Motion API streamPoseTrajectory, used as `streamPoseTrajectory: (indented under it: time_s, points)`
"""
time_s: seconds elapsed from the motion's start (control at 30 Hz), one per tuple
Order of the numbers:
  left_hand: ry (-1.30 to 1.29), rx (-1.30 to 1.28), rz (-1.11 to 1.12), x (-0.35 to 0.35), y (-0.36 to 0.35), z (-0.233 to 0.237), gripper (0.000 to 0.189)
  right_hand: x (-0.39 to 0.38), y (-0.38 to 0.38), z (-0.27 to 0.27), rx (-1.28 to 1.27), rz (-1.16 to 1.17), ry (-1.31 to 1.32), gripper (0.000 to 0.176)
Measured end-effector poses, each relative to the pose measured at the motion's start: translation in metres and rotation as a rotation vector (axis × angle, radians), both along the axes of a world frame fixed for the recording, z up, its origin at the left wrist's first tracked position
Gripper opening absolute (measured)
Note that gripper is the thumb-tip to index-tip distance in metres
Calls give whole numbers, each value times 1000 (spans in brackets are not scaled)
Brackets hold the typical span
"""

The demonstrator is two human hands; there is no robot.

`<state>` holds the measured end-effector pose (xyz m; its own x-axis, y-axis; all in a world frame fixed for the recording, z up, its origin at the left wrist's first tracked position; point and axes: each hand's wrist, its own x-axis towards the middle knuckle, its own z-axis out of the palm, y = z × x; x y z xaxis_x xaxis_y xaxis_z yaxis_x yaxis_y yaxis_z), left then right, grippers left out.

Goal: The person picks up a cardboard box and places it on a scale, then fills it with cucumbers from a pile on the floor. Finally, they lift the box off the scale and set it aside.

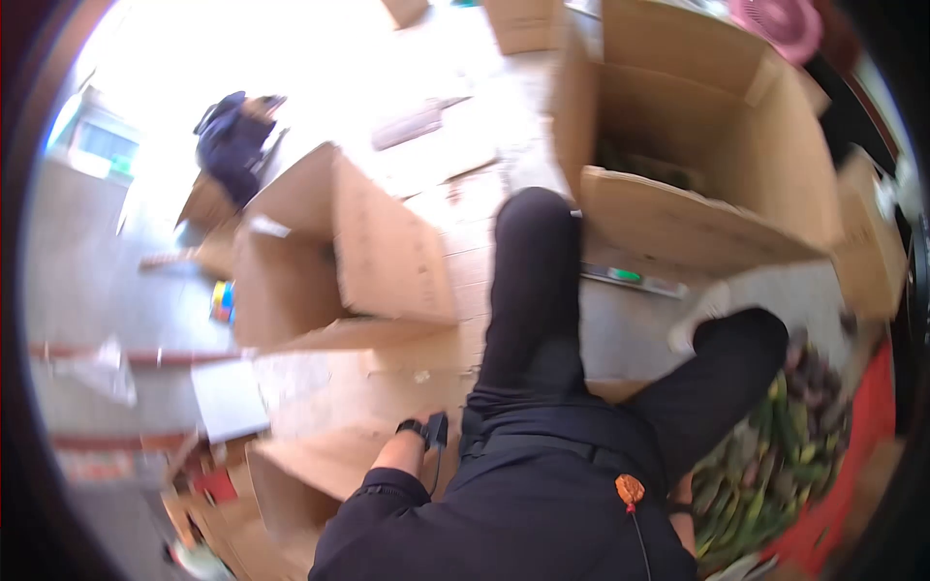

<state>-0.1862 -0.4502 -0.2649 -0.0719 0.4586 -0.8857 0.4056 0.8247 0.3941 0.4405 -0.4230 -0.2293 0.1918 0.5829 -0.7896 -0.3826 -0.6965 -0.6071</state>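
Observation:
My left forearm (395, 453) comes down beside my hip, with a black band and a small black device (437, 429) at the wrist. That hand's fingers are hidden, and an open cardboard box (291, 484) is nearest to it. On the other side only a sliver of my right hand (684, 486) shows past my thigh, above a dark wristband. Its fingers are out of sight. Next to it lies a heap of green, yellowish and brown elongated pieces (765, 474), whose kind I cannot make out.
A large open carton (697, 208) with dark contents stands ahead of my knees. By its base lies a flat device with a green display (628, 275). Another open carton (387, 242) is ahead left. Red sheeting (867, 436) borders the heap. A dark-clothed person (232, 145) is farther left.

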Motion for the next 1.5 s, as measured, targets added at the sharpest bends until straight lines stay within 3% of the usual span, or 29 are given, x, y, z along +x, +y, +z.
streamPoseTrajectory:
  time_s: [0.03, 0.07, 0.1, 0.23, 0.33, 0.43, 0.47, 0.53, 0.57, 0.6, 0.7, 0.77, 0.87, 1.0, 1.23, 1.4, 1.5]
  points:
    - [96, 376, -251, -10, 14, -33, 40, 5, 0, -6, -92, 108, -153, 35]
    - [323, 349, -48, 19, 52, 2, 40, 7, 6, -9, -130, 162, -211, 35]
    - [375, 378, 14, 35, 88, 47, 39, 8, 12, -11, -140, 202, -239, 35]
    - [578, 950, 64, 74, 166, 174, 25, 15, 38, -21, -177, 304, -287, 34]
    - [992, 1255, -156, 80, 183, 279, 36, 18, 54, -24, -188, 358, -306, 33]
    - [1267, 1300, -180, 45, 169, 347, 58, 22, 64, -27, -201, 396, -321, 32]
    - [1324, 1095, -221, 27, 157, 356, 67, 24, 67, -28, -202, 411, -322, 32]
    - [1443, 615, -328, -16, 133, 348, 61, 27, 73, -29, -205, 439, -330, 32]
    - [1318, 484, -356, -42, 126, 343, 50, 28, 76, -30, -205, 455, -329, 31]
    - [1226, 465, -322, -61, 121, 338, 33, 29, 76, -30, -209, 462, -335, 31]
    - [984, 435, -245, -87, 118, 321, 20, 34, 79, -30, -208, 475, -346, 30]
    - [1035, 577, -470, -94, 118, 315, 15, 36, 79, -29, -205, 476, -353, 30]
    - [1021, 535, -490, -98, 114, 309, 16, 41, 79, -29, -200, 484, -369, 29]
    - [997, 731, -603, -97, 95, 300, 15, 41, 80, -28, -186, 464, -371, 29]
    - [894, 657, -738, -66, 43, 313, 7, 49, 94, -17, -169, 450, -423, 28]
    - [757, 337, -890, -41, -4, 334, 27, 57, 122, 5, -151, 450, -485, 27]
    - [680, 89, -975, -31, -23, 323, 34, 70, 139, 26, -138, 415, -524, 27]
